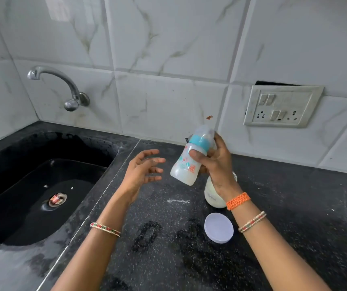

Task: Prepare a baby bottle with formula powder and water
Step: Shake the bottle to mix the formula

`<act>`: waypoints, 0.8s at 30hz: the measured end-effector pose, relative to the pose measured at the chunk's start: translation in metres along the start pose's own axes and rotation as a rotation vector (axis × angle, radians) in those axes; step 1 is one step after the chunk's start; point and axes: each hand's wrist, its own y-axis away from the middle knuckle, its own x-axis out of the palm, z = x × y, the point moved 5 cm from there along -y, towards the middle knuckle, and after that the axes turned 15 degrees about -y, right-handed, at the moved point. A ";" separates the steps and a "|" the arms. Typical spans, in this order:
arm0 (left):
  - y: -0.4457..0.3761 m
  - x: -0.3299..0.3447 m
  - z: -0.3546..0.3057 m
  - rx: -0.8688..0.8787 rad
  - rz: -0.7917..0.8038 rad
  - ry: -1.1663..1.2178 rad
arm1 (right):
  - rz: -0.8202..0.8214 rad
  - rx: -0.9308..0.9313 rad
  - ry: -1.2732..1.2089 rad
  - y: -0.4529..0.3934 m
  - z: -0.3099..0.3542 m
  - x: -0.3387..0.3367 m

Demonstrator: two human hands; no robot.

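Over black granite counter (283, 206): baby bottle (189, 162) gripped tilted in right hand (216, 164), left hand (143, 171) empty, fingers spread. Could slip, spilling milky mix.

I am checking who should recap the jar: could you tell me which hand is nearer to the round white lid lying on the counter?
Right. The right hand holds the baby bottle above and behind the lid; the left hand hovers open farther off, toward the sink.

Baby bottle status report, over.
Right hand grips capped baby bottle, tilted, milky inside. Left hand open, empty. Formula jar open, lid on counter.
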 end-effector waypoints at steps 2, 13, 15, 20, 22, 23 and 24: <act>-0.002 0.000 -0.002 0.004 0.004 0.001 | -0.201 -0.168 -0.248 -0.008 0.020 -0.008; -0.005 0.013 0.001 -0.002 0.072 -0.024 | -0.390 -0.103 -0.470 -0.015 0.015 -0.015; -0.004 0.013 0.001 0.003 0.070 -0.018 | -0.502 -0.193 -0.506 -0.018 0.011 -0.016; -0.005 0.012 0.000 -0.004 0.069 -0.019 | -0.328 -0.211 -0.208 -0.007 0.014 0.010; -0.005 0.009 0.000 0.003 0.065 -0.009 | -0.504 -0.372 -0.467 -0.011 0.024 0.006; -0.005 0.009 0.000 0.004 0.066 -0.006 | -0.547 -0.415 -0.480 -0.013 0.024 0.004; -0.005 0.008 -0.001 0.003 0.070 -0.006 | -0.525 -0.391 -0.418 -0.016 0.023 0.004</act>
